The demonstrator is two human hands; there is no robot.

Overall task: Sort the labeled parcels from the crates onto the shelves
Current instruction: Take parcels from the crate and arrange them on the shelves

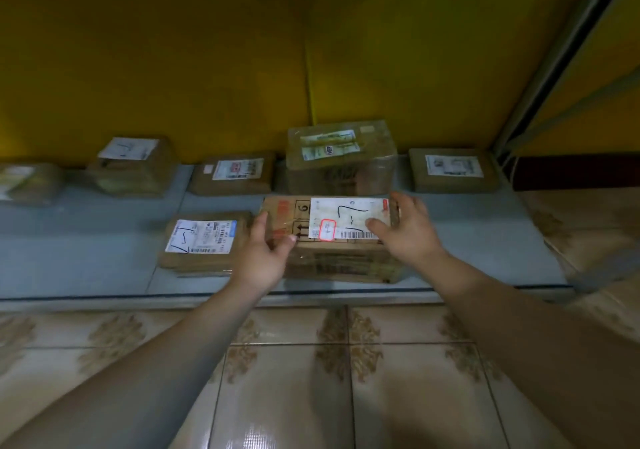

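A brown cardboard parcel (332, 254) with a white label marked "1-1" lies on the low grey shelf (86, 248), near its front edge. My left hand (266, 251) holds the parcel's left end, thumb on top and fingers at the side. My right hand (405, 230) holds its right end, thumb lying on the label and fingers curled over the far right corner. Directly to the left lies a flatter labeled parcel (204, 244), almost touching the held one.
Several more labeled parcels line the back of the shelf against the yellow wall (173, 50): a tall box (341, 158), a flat one (453, 170) to the right, others (233, 177) to the left. A metal upright (561, 54) stands at right. Patterned floor tiles (311, 379) lie below.
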